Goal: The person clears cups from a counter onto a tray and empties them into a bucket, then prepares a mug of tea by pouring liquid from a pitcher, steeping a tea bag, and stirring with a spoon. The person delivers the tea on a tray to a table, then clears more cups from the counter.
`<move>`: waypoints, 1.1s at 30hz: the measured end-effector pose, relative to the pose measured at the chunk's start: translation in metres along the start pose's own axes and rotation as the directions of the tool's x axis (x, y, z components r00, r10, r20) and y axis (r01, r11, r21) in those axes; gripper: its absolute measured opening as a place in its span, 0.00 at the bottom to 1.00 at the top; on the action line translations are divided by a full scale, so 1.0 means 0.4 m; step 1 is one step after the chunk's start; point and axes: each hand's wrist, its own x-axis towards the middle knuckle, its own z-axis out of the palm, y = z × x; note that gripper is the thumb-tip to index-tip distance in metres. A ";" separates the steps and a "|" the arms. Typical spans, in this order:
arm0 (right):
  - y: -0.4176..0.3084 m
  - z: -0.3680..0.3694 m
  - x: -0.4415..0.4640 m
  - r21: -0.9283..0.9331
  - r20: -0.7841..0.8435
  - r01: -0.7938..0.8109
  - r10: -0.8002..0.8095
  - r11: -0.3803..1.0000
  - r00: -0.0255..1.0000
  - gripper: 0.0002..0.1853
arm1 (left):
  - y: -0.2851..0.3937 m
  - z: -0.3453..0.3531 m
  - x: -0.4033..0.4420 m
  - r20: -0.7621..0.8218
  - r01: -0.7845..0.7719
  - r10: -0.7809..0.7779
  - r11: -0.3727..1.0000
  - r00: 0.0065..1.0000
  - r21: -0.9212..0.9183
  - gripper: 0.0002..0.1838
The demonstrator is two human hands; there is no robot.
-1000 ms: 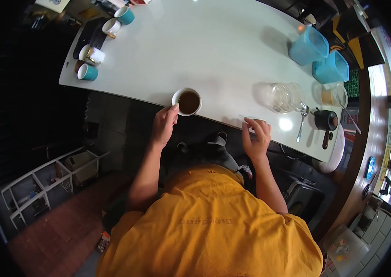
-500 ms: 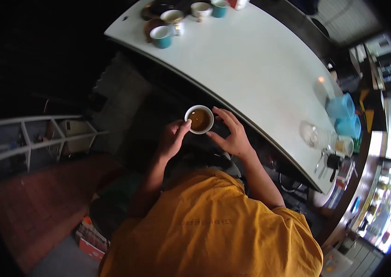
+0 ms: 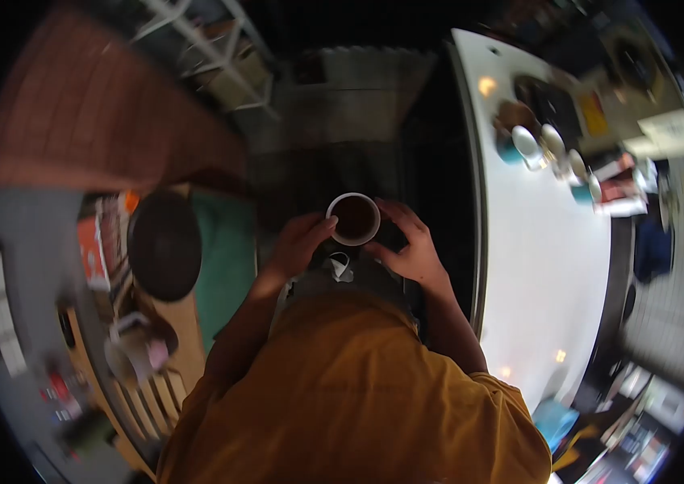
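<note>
A white-rimmed cup (image 3: 354, 219) of dark brown liquid sits level in front of my body. My left hand (image 3: 300, 244) is closed on its left side, with the thumb over the rim. On the opposite side my right hand (image 3: 414, 248) curves around the cup, its fingertips and thumb at the wall. The undersides of both hands' grips are hidden. Below the cup, a small white item (image 3: 340, 268) shows at my waist, too unclear to name.
A white counter (image 3: 531, 266) runs along my right, with several cups (image 3: 552, 143) at its far end. To my left are a round dark stool top (image 3: 164, 244), a green surface (image 3: 225, 262) and a wooden slatted piece (image 3: 144, 403). A white metal rack (image 3: 229, 60) stands ahead left.
My body and view have turned left, so the counter now lies on my right. Both hands keep the cup in front of me; the right hand sits closer against it.
</note>
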 end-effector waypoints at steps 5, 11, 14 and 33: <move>0.049 0.065 0.122 0.115 0.275 0.064 -0.094 0.991 0.957 0.30 | 0.028 -0.058 -0.123 -0.384 0.022 -0.027 1.000 0.923 -0.017 0.16; 0.058 0.297 0.242 0.136 0.437 0.018 -0.076 0.991 0.896 0.25 | -0.064 -0.218 -0.324 -0.667 -0.098 0.001 0.989 0.745 -0.109 0.17; 0.001 0.464 0.273 0.154 0.544 -0.015 -0.072 0.988 0.836 0.26 | -0.100 -0.317 -0.427 -0.748 -0.119 -0.023 0.984 0.663 -0.136 0.16; -0.112 1.332 0.394 0.293 0.804 0.275 -0.391 0.916 0.448 0.40 | -0.394 -0.941 -0.556 -0.800 -0.045 -0.155 0.974 0.580 -0.222 0.31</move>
